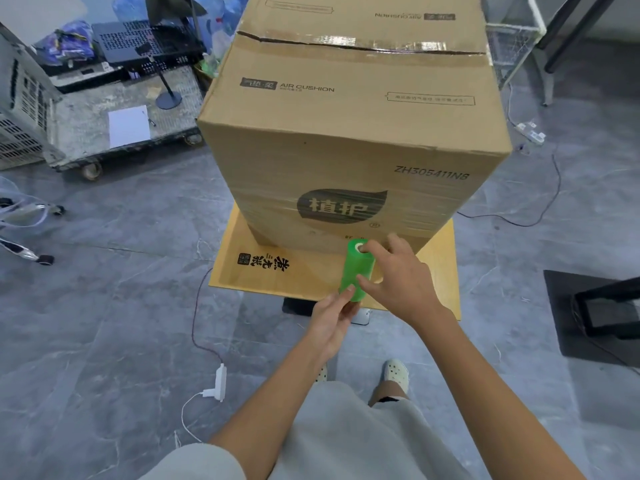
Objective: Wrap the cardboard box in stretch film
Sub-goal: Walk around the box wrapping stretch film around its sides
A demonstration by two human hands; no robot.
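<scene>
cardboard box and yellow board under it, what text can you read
"AIR CUSHION": top of the big brown cardboard box, near flap; upside down on far flap.
"ZH305411N8": box front.
"植护": dark logo, box front.
Boxed lines on top: too small.
Black characters on flat yellow board: unclear.

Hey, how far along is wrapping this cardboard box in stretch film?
Done: film bands cover the lower near face of the cardboard box. In hand: the left hand holds the green film roll from below, the right hand from its top end. Left: the box's upper part and taped top look bare.
</scene>
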